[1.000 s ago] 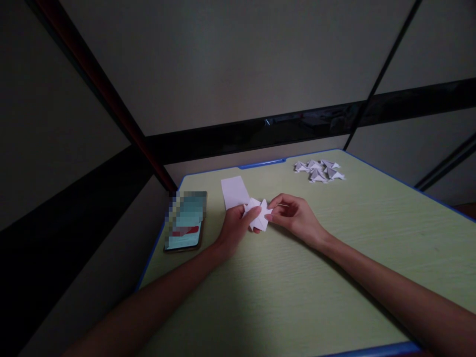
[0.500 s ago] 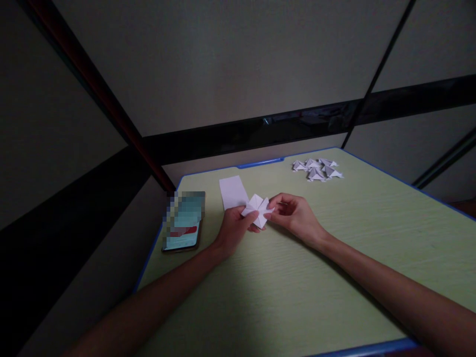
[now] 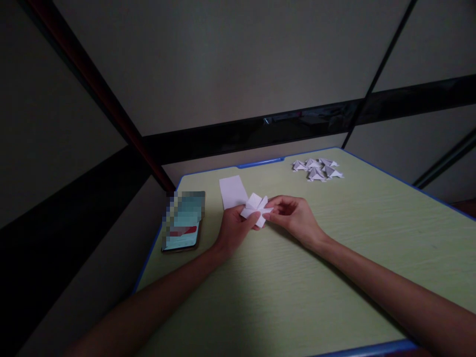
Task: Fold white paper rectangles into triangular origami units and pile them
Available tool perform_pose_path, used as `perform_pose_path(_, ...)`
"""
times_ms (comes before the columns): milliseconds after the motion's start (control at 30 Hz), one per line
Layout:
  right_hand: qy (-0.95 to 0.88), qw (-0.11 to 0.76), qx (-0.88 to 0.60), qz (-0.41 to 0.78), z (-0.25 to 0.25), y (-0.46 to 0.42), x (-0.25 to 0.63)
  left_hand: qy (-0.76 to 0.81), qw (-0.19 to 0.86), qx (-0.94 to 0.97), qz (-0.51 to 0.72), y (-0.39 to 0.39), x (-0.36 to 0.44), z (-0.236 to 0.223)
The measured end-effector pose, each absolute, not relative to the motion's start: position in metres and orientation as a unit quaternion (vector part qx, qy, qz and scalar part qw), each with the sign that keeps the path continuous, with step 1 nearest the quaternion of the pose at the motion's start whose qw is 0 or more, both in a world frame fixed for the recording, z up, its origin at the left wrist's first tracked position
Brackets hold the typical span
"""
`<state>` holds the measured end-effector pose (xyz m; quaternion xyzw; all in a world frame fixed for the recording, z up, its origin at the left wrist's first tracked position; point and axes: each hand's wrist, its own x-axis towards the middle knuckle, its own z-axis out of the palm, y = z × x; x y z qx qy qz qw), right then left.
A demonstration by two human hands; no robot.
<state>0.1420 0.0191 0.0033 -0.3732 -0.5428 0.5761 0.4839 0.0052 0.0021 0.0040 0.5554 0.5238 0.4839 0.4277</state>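
A small piece of folded white paper (image 3: 255, 202) with several pointed flaps is held above the middle of the table. My left hand (image 3: 236, 228) grips it from the left, thumb pressed on its face and fingers mostly hidden beneath. From the other side, my right hand (image 3: 293, 214) pinches a right-hand flap between thumb and fingers. Just behind my left hand lies a flat white paper sheet (image 3: 233, 191), its near end partly covered by that hand and the folded paper.
Several folded white paper figures (image 3: 316, 173) sit grouped at the back right of the green table (image 3: 297, 297). A phone (image 3: 186, 220) with a lit, partly blurred screen lies at the left. Behind the table's blue edge stands a panelled wall (image 3: 241, 69).
The folded paper has turned and tilted slightly in my hands. My right fingers have closed in on its right flap; the phone, sheet and figures stay put.
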Motion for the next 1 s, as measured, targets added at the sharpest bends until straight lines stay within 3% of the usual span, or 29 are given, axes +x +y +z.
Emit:
perform_pose_path(367, -0.629, 0.54, -0.277, 0.486, -0.001, 0.023, 0.143, 0.495, 0.483, 0.528, 0.492, 0.003, 0.005, 0.004)
perform_pose_path(733, -0.814, 0.476, -0.217, 0.253, 0.004, 0.024, 0.156, 0.451, 0.548, 0.515, 0.481, 0.008, 0.001, -0.002)
perform_pose_path(1000, -0.84, 0.452, -0.189, 0.231, 0.002, 0.025, 0.159, 0.419, 0.61, 0.508, 0.441, 0.015, -0.006, -0.006)
